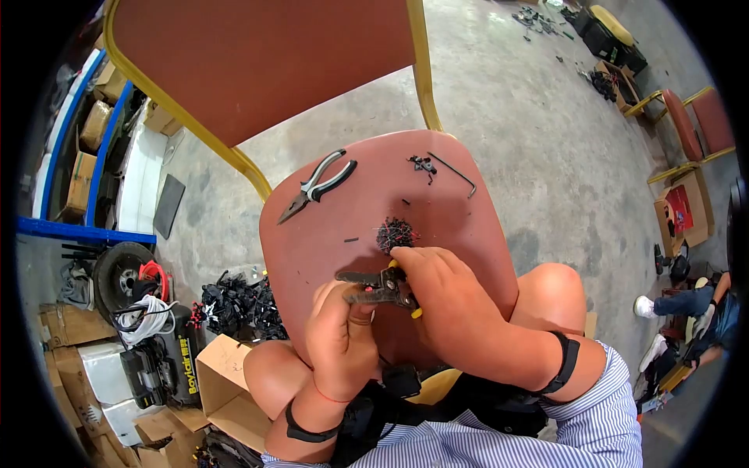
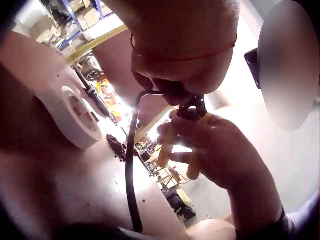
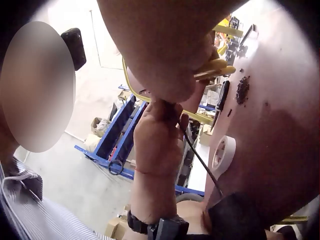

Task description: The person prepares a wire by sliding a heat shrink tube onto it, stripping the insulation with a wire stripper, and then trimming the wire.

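Over the front of a red-brown chair seat point(image 1: 328, 253), my right hand point(image 1: 460, 300) grips the yellow handles of a wire stripper point(image 1: 384, 287). Its dark jaws lie right at the fingertips of my left hand point(image 1: 339, 335). A black cable point(image 2: 131, 170) is pinched in the left hand and hangs down toward a black box-shaped piece point(image 3: 235, 220) at the seat's front. The cable end is hidden among the fingers and the tool. Just beyond the hands sits a small heap of black and red clippings point(image 1: 396, 234).
Grey-handled long-nose pliers point(image 1: 316, 186) lie on the seat's back left. Small black parts point(image 1: 422, 165) and a hex key point(image 1: 456, 175) lie at its back right. A white tape roll point(image 2: 80, 117) stands on the seat. The chair back point(image 1: 265, 54) rises behind.
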Available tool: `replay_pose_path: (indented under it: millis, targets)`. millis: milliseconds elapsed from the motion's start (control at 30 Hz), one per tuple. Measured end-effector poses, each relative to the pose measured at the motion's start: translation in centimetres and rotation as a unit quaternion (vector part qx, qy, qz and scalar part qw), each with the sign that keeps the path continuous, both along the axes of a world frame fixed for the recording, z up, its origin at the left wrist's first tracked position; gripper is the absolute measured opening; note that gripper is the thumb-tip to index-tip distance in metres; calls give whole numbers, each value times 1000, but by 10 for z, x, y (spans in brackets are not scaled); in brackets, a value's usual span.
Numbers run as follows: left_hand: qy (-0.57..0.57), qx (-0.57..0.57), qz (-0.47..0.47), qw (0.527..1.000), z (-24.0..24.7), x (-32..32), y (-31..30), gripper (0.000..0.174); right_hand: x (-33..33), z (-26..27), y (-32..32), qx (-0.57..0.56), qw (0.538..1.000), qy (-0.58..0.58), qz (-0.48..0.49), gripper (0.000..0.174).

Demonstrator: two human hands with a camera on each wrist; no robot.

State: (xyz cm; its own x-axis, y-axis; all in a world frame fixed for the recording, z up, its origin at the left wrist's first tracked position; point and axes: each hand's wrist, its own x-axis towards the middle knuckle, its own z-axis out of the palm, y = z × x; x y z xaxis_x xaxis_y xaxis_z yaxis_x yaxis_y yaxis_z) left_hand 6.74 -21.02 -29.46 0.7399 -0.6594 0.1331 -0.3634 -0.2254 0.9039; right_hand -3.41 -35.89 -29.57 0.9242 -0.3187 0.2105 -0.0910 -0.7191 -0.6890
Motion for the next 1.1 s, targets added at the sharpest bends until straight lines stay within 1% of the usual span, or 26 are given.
replay_pose_path:
  millis: [133,233,433,533,633,733,833,933,967,1033,1100]
  targets:
    - [-89,8,2,996,1,-1,-1,9,-2,1,3,24,1000,-9,3,51]
    - [-110,2,-1,994,-4,-2,2,16,-2,3,4,20,1000,-9,4,53]
    - [-126,-20,11,992,-10,-5,2,30,-2,1,6,-31,999,-15,-5,62]
    - [-114,-40,25,992,-16,-6,2,30,-1,-1,7,-56,998,-28,-9,65]
    - [-92,-22,27,995,-9,-8,1,25,-2,1,7,-61,998,-29,-4,65]
    - [-102,-13,38,994,-7,-8,-3,19,-1,2,8,-83,996,-23,-4,66]
    - [-122,-22,34,992,-5,-8,-4,17,-2,5,7,-91,996,-13,-2,63]
    - [-176,8,11,984,0,-4,-8,13,-2,9,7,-30,999,17,4,60]
    - [-157,12,14,987,0,-4,-7,12,-2,7,6,-10,1000,20,6,58]
    - [-117,18,21,993,-1,-5,-7,17,-2,4,6,29,999,25,12,55]
    - [-58,-18,31,998,-3,-3,-6,24,-3,5,4,69,997,27,22,53]
